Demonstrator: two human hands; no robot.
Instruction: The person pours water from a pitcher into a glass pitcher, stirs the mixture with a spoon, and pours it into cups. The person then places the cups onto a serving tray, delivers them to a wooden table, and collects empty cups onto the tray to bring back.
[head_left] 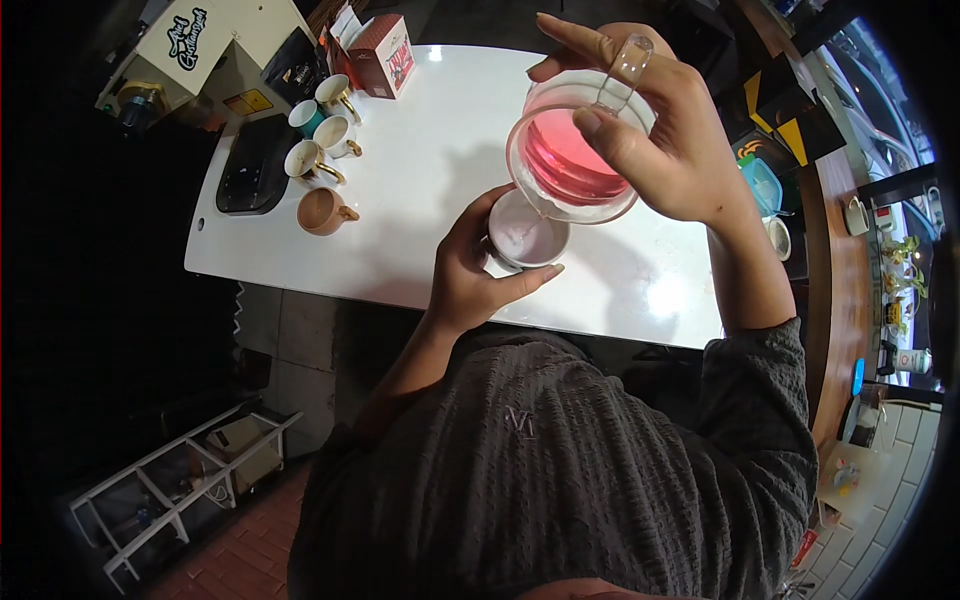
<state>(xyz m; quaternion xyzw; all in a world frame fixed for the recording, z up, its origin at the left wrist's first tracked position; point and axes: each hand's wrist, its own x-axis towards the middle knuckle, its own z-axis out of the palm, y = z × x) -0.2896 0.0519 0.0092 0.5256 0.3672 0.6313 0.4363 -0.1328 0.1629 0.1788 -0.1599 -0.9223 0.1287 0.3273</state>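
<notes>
Nearest the camera is a dark textured shirt (520,480) on the person's torso, filling the lower centre of the frame; beyond it both forearms reach over the white counter (460,120). Right hand (675,150), upper right of centre: closed on the glass pitcher (560,170) at its clear handle (630,65), thumb pressed down beside the rim, with the outer fingers extended toward the top of the frame. The pitcher lies below and to the left of that palm, tilted, its lower edge directly over the cup (550,245). Left hand (465,275), centre of frame: part-open in a curve round the cup, fingers along its left side and thumb along its near side, holding it roughly upright. Progress, as judged: partial. Pale pink liquid (518,238) is present in the cup, apparently below the rim; a substantial quantity of brighter pink liquid (565,145) remains in the pitcher. What seems a thin stream shows between the two; its exact flow cannot be confirmed. Upper left, apart from both hands: three white mugs (304,158), a green cup (305,117) and a brown mug (320,212) beside a black tray (250,165), with a red-and-white box (385,60) beyond.
</notes>
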